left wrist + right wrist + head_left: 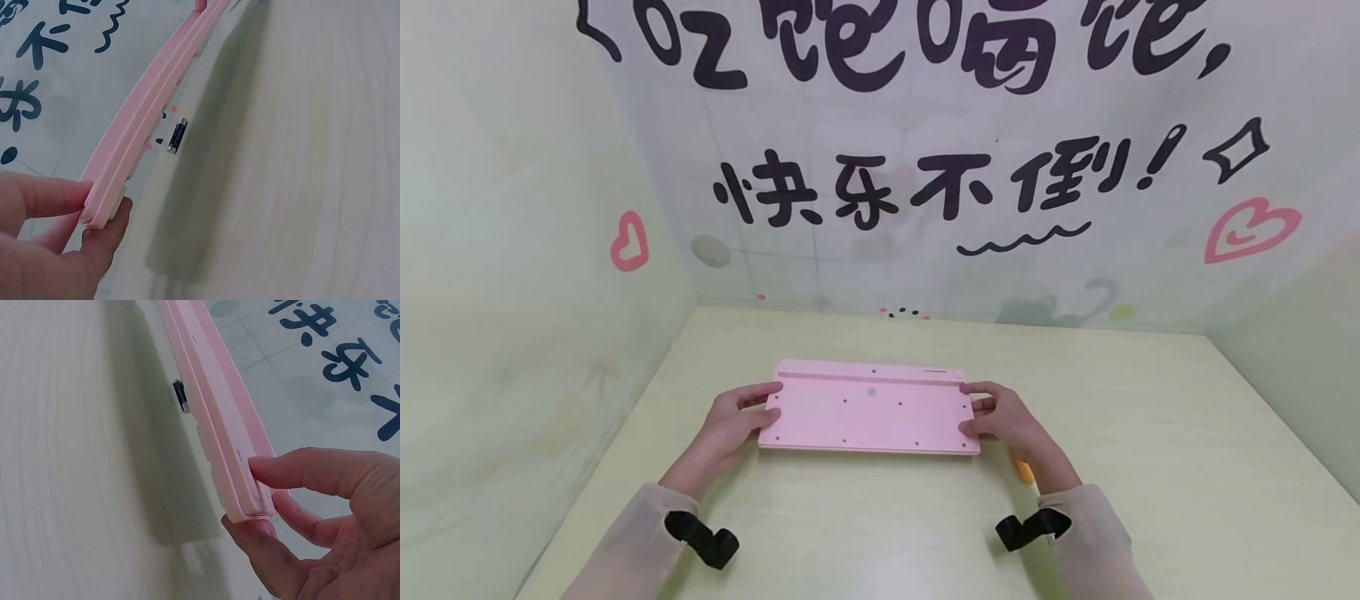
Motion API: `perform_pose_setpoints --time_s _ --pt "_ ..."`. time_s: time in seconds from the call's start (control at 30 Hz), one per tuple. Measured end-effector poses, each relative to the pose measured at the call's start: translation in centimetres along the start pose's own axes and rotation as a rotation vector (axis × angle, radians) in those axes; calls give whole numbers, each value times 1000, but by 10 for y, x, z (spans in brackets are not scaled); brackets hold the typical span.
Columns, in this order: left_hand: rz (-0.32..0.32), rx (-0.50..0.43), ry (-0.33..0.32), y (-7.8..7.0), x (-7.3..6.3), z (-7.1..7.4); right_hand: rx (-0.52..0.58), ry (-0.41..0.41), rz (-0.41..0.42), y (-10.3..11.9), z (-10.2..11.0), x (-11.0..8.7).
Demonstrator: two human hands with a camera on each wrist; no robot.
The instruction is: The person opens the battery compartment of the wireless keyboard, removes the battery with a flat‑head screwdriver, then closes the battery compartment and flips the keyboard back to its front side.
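A pink keyboard [872, 425] is held up off the table, its underside with several small screw holes facing me. My left hand [730, 423] pinches its left end, and my right hand [1009, 417] pinches the right end. In the left wrist view, the thumb and fingers [50, 197] clasp the edge of the keyboard. The right wrist view has fingers [312, 472] on both faces of the other end; pale keycaps show along the far side. A small dark battery [177, 135] lies on the table beyond the keyboard, hidden from the head view.
An orange object [1022, 467] lies on the pale wooden table [880, 533], partly hidden by my right wrist. Behind the table stands a wall [865, 275] with black lettering; side walls flank it.
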State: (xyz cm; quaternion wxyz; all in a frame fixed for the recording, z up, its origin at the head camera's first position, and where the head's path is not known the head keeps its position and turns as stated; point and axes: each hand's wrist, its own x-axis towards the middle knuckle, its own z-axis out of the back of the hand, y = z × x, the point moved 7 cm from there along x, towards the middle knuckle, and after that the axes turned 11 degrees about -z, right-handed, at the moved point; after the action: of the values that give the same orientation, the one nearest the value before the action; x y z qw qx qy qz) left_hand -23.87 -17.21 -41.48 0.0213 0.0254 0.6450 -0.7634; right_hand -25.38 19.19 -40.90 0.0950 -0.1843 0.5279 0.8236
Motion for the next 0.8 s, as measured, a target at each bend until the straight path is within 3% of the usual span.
perform_pose_setpoints --time_s 0.3,0.6,0.8 --pt "-74 -31 50 -15 -3 3 -18 -12 15 5 2 -9" --pt "-126 -209 201 -35 -9 -3 7 -3 31 10 4 -8" --pt "-165 -246 261 -49 -15 -5 24 20 34 8 3 -6"
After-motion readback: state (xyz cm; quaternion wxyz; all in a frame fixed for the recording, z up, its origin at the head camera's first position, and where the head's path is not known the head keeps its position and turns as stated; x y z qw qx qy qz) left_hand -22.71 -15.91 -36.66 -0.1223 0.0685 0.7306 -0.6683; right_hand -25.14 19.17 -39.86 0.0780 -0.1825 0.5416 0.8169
